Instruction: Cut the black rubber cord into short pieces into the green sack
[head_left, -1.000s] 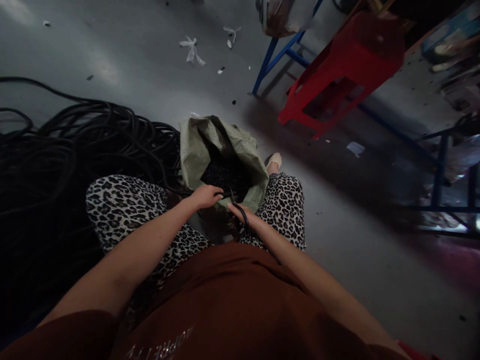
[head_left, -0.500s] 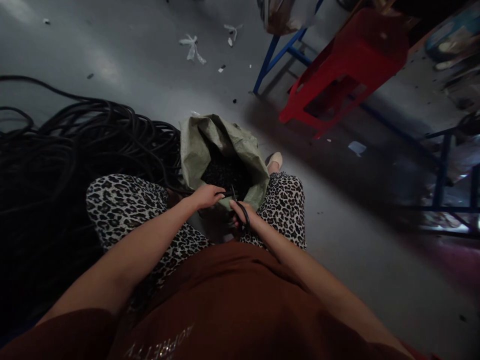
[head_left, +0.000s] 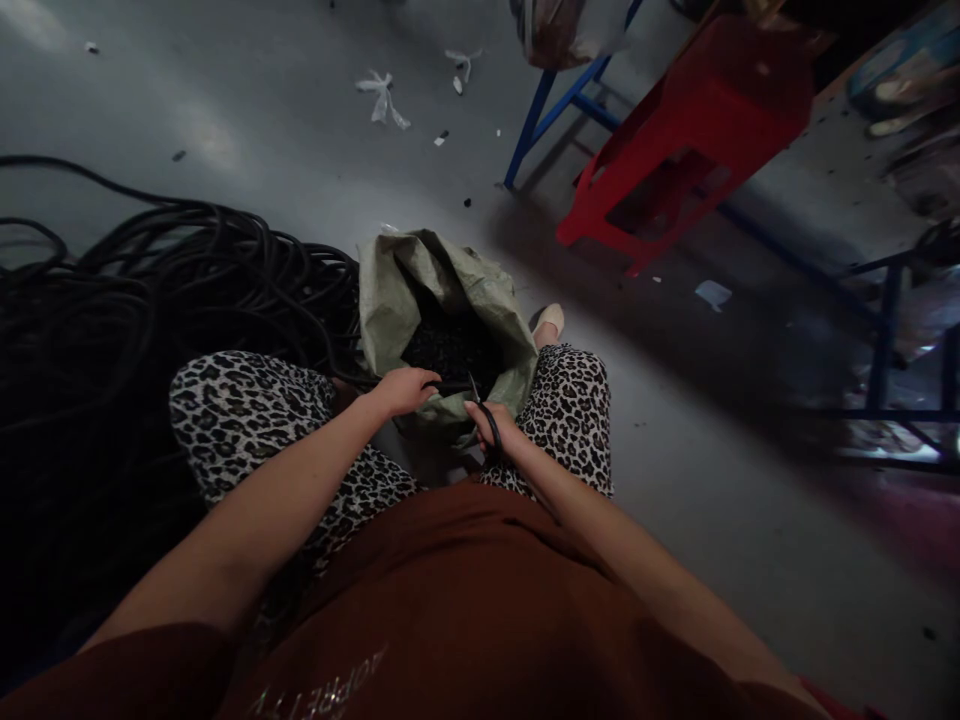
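Between my knees stands an open pale green woven sack (head_left: 386,300), with many small black pieces (head_left: 450,345) inside. At the sack's near rim my left hand (head_left: 407,391) is closed around a black rubber cord (head_left: 454,386), whose end sticks out to the right past my fingers. My right hand (head_left: 487,425) grips black-handled scissors (head_left: 492,428). Their metal blades point up and away from me, close by the cord's end. Whether the blades touch the cord, I cannot tell.
A big tangled heap of black cord (head_left: 217,240) lies on the floor at my left. To the far right are a red plastic stool (head_left: 697,130) and blue metal table legs (head_left: 536,120). Scraps of white plastic (head_left: 382,98) litter the grey floor.
My left hand has shifted slightly left, exposing more of the cord. My right hand with the scissors has moved a little to the right, so the hands are farther apart.
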